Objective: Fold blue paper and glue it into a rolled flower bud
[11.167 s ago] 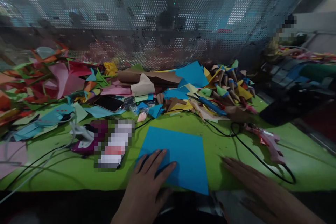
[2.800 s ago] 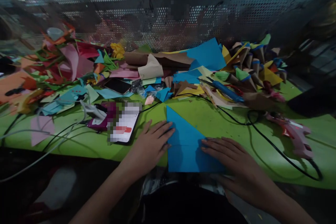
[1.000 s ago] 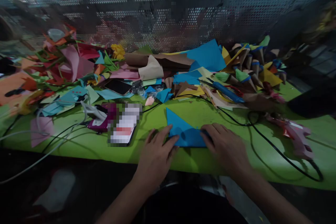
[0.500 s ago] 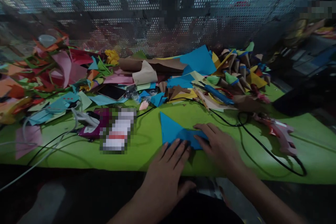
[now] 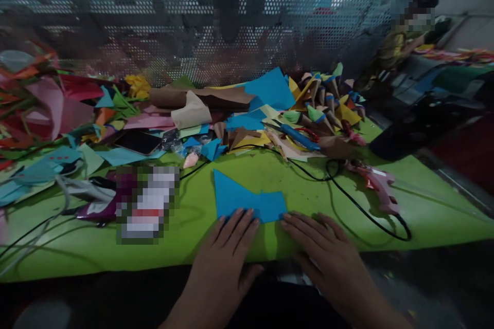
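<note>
A folded piece of blue paper (image 5: 247, 198) lies flat on the green tabletop (image 5: 185, 247) near its front edge, a pointed corner up at its left. My left hand (image 5: 227, 247) rests with outstretched fingers over the paper's lower left edge. At the paper's lower right corner, my right hand (image 5: 324, 247) lies flat with its fingertips just touching or beside it. Neither hand grips anything. The bottom edge of the paper is partly hidden under my left fingers.
Right of the paper lies a pink glue gun (image 5: 376, 185) with a black cord. A purple power strip (image 5: 102, 205) with cables is on the left. Behind are a phone (image 5: 139, 141), blue-handled scissors (image 5: 297, 136) and heaped coloured paper. A person (image 5: 401, 41) is at the far right.
My right hand has slid off the paper's middle to its right corner, uncovering the right part. My left hand stays on the lower edge. The camera view has turned to the right.
</note>
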Tool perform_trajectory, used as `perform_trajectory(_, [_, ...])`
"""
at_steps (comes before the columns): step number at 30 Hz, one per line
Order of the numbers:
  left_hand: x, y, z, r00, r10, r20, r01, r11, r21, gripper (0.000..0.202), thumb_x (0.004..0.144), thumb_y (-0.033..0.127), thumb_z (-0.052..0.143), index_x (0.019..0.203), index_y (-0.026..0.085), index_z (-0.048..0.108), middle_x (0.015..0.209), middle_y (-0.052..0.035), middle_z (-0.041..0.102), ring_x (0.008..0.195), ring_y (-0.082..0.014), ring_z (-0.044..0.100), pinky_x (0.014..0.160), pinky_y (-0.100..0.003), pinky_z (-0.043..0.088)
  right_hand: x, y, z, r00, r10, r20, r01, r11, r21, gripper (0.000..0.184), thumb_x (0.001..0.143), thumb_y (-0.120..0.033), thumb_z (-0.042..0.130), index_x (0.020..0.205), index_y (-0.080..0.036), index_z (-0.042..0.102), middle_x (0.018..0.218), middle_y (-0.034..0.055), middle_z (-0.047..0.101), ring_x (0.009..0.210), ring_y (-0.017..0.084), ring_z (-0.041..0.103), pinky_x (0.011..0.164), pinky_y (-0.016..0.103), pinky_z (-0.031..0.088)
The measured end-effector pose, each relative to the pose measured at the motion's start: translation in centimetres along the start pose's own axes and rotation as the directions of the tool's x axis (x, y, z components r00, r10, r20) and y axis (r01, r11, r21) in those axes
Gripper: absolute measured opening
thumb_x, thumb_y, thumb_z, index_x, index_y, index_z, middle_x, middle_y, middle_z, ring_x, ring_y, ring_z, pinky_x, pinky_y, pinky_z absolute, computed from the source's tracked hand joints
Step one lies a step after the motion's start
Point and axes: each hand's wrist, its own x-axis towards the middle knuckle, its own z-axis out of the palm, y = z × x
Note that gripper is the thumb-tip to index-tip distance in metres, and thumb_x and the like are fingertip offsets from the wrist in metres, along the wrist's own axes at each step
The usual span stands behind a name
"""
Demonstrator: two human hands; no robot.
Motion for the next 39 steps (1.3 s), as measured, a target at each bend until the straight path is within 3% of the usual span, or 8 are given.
perform_trajectory(4, [-0.9, -0.7, -0.2, 1.0, -0.003, -0.001, 0.003, 1.0, 0.026, 0.066, 0.095, 0.045, 0.048, 0.153, 0.02, 0.027, 0.159, -0.0019, 0.032, 0.144, -0.0266, 0.035, 0.112, -0.048, 0.038, 0.3, 1.0, -0.4, 0.999, 0.049, -0.024, -0.046, 0.995, 0.091, 0.046, 0.091, -0.019, 0.054, 0.137, -0.028, 0.051, 0.132, 0.0051, 0.066, 0.12, 0.024, 0.06, 0.101, 0.046, 0.042])
perform_trajectory(10, [-1.0, -0.8, -0.3, 1.0, -0.006, 0.027, 0.005, 1.0, 0.021, 0.07, 0.095, 0.044, 0.049, 0.155, 0.02, 0.022, 0.16, -0.0025, 0.03, 0.145, -0.0274, 0.033, 0.112, -0.049, 0.038, 4.2, 1.6, -0.3, 0.951, 0.298, -0.082, -0.286, 0.948, 0.138, 0.045, 0.091, -0.036, 0.06, 0.133, -0.022, 0.054, 0.122, 0.0128, 0.066, 0.109, 0.032, 0.059, 0.089, 0.049, 0.047])
perform_trajectory(13, [-0.7, -0.4, -0.7, 1.0, -0.011, 0.025, 0.011, 1.0, -0.023, 0.071, 0.094, 0.041, 0.051, 0.155, 0.02, 0.021, 0.16, -0.005, 0.03, 0.145, -0.028, 0.032, 0.113, -0.048, 0.038, 5.8, 1.3, 0.0, 0.949, 0.312, -0.035, -0.296, 0.926, 0.233, 0.028, 0.086, -0.031, 0.067, 0.112, -0.023, 0.064, 0.111, 0.0097, 0.068, 0.102, 0.03, 0.059, 0.086, 0.047, 0.047])
perform_trajectory(15, [-0.6, -0.3, -1.3, 0.999, -0.044, 0.011, 0.045, 0.997, -0.057, 0.071, 0.094, 0.037, 0.051, 0.155, 0.022, 0.02, 0.161, -0.0067, 0.027, 0.147, -0.028, 0.029, 0.114, -0.048, 0.036, 6.1, 1.0, 0.0, 0.949, 0.315, -0.026, -0.287, 0.893, 0.346, 0.012, 0.083, -0.018, 0.065, 0.094, -0.023, 0.064, 0.098, 0.006, 0.069, 0.094, 0.026, 0.061, 0.08, 0.041, 0.047])
perform_trajectory(20, [-0.6, -1.3, -2.3, 0.969, -0.228, -0.1, 0.212, 0.966, -0.151, 0.075, 0.095, 0.033, 0.051, 0.157, 0.024, 0.01, 0.163, -0.0107, 0.022, 0.149, -0.0297, 0.023, 0.117, -0.052, 0.031, 5.1, 0.7, -0.1, 0.956, 0.257, -0.145, -0.152, 0.851, 0.502, 0.024, 0.076, 0.001, 0.053, 0.08, -0.023, 0.058, 0.078, 0.0002, 0.066, 0.078, 0.019, 0.06, 0.068, 0.032, 0.045])
perform_trajectory(27, [-1.0, -2.2, -1.9, 0.917, -0.393, -0.065, 0.329, 0.84, -0.432, 0.085, 0.084, 0.014, 0.058, 0.155, 0.032, 0.015, 0.132, -0.0047, 0.064, 0.123, -0.0262, 0.06, 0.106, -0.052, 0.046, 1.8, 0.7, 0.7, 0.93, 0.116, -0.349, 0.059, 0.889, 0.454, 0.031, 0.079, 0.003, 0.049, 0.095, -0.021, 0.06, 0.087, 0.0018, 0.068, 0.083, 0.017, 0.062, 0.073, 0.032, 0.048])
perform_trajectory(34, [-2.3, -3.0, -0.9, 0.976, -0.161, -0.146, 0.096, 0.922, -0.376, 0.063, 0.079, -0.006, 0.042, 0.129, 0.03, 0.057, 0.131, -0.0035, 0.065, 0.129, -0.0222, 0.055, 0.112, -0.053, 0.038, -0.2, 0.5, 0.8, 0.943, 0.096, -0.318, 0.036, 0.923, 0.384, 0.026, 0.084, -0.001, 0.052, 0.093, -0.022, 0.065, 0.091, 0.0036, 0.069, 0.084, 0.018, 0.063, 0.073, 0.032, 0.049])
perform_trajectory(39, [-2.5, -3.3, -0.7, 0.981, -0.112, -0.16, 0.05, 0.937, -0.347, 0.054, 0.082, -0.002, 0.047, 0.126, 0.027, 0.059, 0.131, -0.0056, 0.064, 0.13, -0.0231, 0.054, 0.111, -0.053, 0.039, -0.2, 0.7, 0.7, 0.955, 0.113, -0.276, 0.004, 0.921, 0.39, 0.026, 0.084, -0.002, 0.055, 0.098, -0.022, 0.065, 0.097, 0.0049, 0.069, 0.089, 0.019, 0.063, 0.076, 0.033, 0.05])
